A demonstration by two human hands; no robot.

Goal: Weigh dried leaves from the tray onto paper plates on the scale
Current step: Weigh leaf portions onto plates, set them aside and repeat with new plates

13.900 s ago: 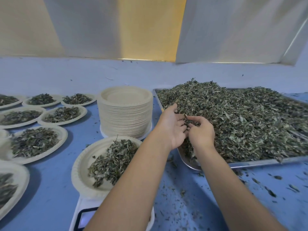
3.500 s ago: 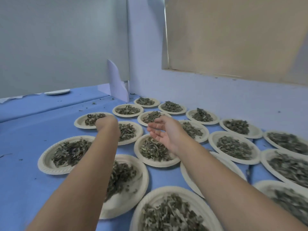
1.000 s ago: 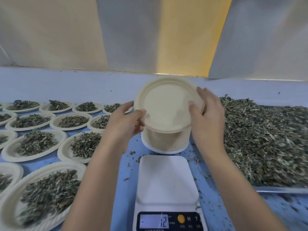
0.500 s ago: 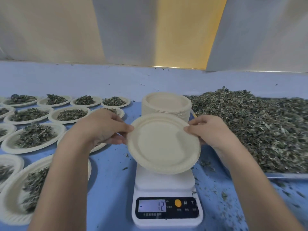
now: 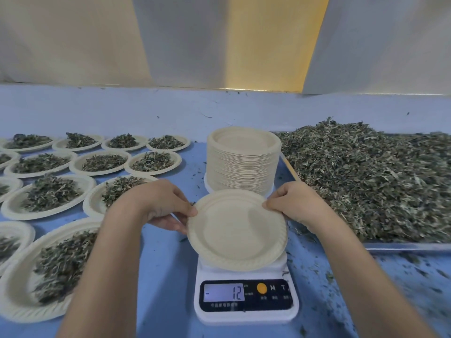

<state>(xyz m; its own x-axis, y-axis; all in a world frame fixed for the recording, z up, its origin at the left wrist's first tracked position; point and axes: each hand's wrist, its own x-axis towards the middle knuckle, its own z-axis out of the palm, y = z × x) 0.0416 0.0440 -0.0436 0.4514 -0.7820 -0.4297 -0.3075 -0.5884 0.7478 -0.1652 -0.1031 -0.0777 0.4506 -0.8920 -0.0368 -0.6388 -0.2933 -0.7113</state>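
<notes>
Filled plates (image 5: 51, 193) are sitting on the desk (image 5: 166, 264) at my left. My left grip (image 5: 168, 211) is pinching the empty plate (image 5: 236, 230), which is now coming down over the scale (image 5: 246, 311) instead of being up by the stack (image 5: 244, 162). My right grip (image 5: 292, 206) is pinching the opposite rim. It's looking pale, clean and slightly tipped, so I'm guessing leaves (image 5: 378, 186) are going in next.

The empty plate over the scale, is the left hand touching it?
Touching. The head view shows the left hand pinching the left rim of the empty plate, thumb on top and fingers underneath, above the scale.
</notes>
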